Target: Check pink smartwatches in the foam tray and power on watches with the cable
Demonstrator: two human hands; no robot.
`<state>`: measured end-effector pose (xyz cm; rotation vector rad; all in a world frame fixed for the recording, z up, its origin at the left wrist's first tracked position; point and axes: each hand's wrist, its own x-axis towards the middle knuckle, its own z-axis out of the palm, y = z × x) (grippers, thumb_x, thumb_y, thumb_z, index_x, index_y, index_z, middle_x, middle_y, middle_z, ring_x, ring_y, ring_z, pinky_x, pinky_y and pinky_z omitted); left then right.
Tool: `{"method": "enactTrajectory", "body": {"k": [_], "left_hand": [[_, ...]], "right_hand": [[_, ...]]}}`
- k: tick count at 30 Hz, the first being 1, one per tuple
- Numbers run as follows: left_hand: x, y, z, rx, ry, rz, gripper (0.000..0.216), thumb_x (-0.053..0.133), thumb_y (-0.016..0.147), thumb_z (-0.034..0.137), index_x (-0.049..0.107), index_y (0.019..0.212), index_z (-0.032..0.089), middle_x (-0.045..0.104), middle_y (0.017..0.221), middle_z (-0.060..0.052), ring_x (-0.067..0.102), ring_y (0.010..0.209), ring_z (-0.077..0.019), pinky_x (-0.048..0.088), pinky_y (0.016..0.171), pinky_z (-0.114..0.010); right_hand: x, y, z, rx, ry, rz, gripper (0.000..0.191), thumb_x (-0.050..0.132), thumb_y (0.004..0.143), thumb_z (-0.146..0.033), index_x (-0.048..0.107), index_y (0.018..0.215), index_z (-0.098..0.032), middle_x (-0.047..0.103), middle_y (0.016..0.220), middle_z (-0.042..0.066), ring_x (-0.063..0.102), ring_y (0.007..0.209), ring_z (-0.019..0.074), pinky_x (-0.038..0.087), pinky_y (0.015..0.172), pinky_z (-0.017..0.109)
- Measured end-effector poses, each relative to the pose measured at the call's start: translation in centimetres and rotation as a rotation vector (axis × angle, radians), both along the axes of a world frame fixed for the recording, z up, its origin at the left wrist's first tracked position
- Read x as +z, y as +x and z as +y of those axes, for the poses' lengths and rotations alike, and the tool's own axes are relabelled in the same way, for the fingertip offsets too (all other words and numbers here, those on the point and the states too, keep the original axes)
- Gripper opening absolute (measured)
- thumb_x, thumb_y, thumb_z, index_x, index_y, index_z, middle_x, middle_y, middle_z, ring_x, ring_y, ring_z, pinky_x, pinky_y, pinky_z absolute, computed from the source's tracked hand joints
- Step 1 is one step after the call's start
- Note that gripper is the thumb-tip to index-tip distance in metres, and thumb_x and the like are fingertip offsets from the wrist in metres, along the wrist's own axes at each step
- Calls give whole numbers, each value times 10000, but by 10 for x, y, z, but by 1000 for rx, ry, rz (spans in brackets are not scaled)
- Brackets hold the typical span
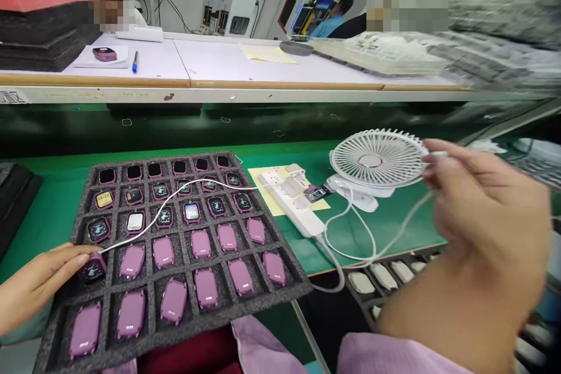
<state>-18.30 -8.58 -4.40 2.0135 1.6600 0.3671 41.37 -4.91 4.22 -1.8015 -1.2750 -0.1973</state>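
Note:
My left hand (48,280) is closed on a purple smartwatch (93,269) at the left edge of a black foam tray (175,304). A thin white cable (193,181) runs from beside its fingertips across the tray toward a white power strip (289,201). Several purple watches fill the compartments: the far rows show screens, some lit, and the near rows lie back up. My right hand (486,210), partly blurred, pinches a small white piece at the rim of a white fan (370,158). Whether that piece belongs to the fan or a cable, I cannot tell.
A second tray with whitish watch-like pieces (362,282) lies below on the right. The power strip rests on yellow paper (269,196) on the green mat (394,234). A white shelf (219,64) crosses behind, holding black foam stacks (39,41) and a pen (135,62). People sit beyond.

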Motion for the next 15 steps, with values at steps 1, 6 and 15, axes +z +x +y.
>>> {"method": "enactTrajectory", "body": {"k": [1,6,15], "left_hand": [[2,0,1,-1,-13,1,634,379,784,804,785,998,366,757,1103,49,707,1070,-231,484,1016,-341],[2,-3,6,-17,-77,-17,652,375,803,800,779,1026,340,751,1130,26,694,1100,-220,466,1035,-339],[19,15,8,-79,-95,25,604,378,857,725,772,1029,301,754,1126,16,696,1067,-238,520,1000,-369]], "right_hand": [[1,-21,-5,254,-57,-86,359,494,925,-403,688,1176,-235,680,1027,122,639,860,247,513,784,412],[-34,-98,-8,1123,-494,-239,284,442,979,-258,720,1034,-254,721,922,62,681,851,195,552,745,323],[-84,-111,-20,964,-549,-309,226,494,951,-302,641,1111,-238,678,1003,106,664,933,258,560,830,420]]}}
